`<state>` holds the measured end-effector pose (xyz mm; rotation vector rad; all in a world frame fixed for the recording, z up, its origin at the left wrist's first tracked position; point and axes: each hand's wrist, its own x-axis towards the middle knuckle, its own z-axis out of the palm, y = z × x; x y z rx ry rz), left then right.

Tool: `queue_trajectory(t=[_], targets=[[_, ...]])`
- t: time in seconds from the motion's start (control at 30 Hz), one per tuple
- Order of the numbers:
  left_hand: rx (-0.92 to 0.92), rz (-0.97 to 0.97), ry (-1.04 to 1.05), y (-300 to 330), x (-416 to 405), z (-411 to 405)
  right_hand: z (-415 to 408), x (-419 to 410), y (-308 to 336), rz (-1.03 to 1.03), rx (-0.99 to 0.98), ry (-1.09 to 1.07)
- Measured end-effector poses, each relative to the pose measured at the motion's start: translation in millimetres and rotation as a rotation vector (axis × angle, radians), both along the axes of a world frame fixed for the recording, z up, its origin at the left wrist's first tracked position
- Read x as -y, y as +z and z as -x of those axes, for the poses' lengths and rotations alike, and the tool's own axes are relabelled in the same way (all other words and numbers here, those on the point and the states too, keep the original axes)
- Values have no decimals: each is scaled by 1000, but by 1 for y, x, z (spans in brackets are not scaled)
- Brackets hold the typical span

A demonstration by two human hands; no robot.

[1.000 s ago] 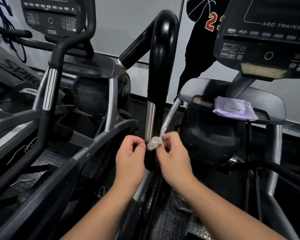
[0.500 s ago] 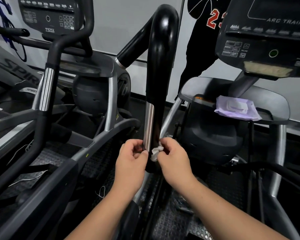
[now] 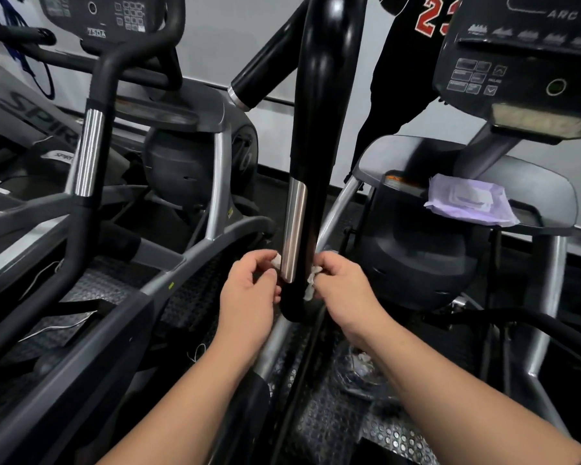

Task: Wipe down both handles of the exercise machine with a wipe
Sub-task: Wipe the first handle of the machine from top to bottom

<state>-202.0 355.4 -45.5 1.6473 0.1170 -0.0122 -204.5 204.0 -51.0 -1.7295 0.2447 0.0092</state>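
While both hands flank the black handle [image 3: 319, 135] | left hand [image 3: 249, 290] and right hand [image 3: 344, 290] fingers pinch white wipe [image 3: 311, 280] ends | wipe seemingly passes behind handle's lower end | wipe pack [image 3: 468, 204] on console shelf [image 3: 544, 193]

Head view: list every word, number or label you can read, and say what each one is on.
"750A": on the left machine's console.
"SPIR", cut off: on the grey machine frame at far left.
"ARC TR", cut off by the frame edge: on the right machine's console.
"23", second digit partly hidden: red, on the black jersey.
Button labels on both consoles, the orange sticker and the wipe pack: too small or blurred to read.
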Motion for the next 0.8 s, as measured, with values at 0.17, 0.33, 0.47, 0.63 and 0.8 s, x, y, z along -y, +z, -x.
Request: queue_trajectory(t=[0.17, 0.33, 0.47, 0.63, 0.8], targets=[[-15, -96, -48, 3, 1, -14, -5, -1, -13, -33, -40, 44], [-107, 27, -127, 15, 5, -28, -14, -2, -20, -93, -89, 45], [-206, 36, -214, 17, 5, -33, -18, 1, -23, -200, -145, 13], [-231, -25, -130, 8, 3, -34, -16, -3, -25, -144, -131, 15], [-289, 40, -63, 3, -2, -28, -10, -3, -26, -192, -143, -43]])
